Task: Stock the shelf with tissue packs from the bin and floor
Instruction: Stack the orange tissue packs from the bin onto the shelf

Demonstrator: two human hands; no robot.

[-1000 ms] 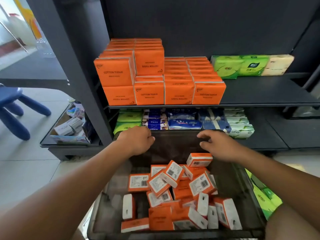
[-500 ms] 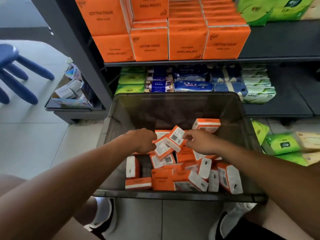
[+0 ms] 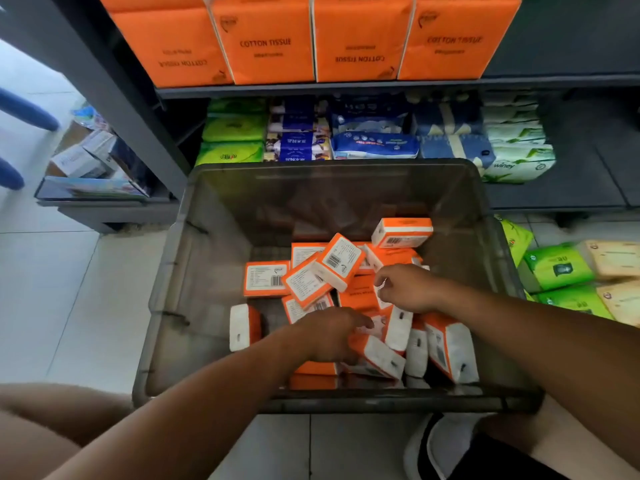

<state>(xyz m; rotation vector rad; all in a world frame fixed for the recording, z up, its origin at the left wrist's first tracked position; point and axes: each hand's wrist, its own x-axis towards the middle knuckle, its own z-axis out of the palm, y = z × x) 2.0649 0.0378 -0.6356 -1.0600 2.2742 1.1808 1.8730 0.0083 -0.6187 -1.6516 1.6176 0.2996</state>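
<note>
Tissue packs (image 3: 332,268) lie jumbled in the bin (image 3: 207,271), light, soft and slick-wrapped I'd judge, so I'd squeeze each gently across its narrow sides; my right hand (image 3: 408,289) pinches one's white end, while my left hand (image 3: 329,336) covers another, grip impossible to tell.

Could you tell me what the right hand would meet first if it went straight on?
The right hand would likely meet the tilted barcode pack to its left; depth is unclear.
</note>
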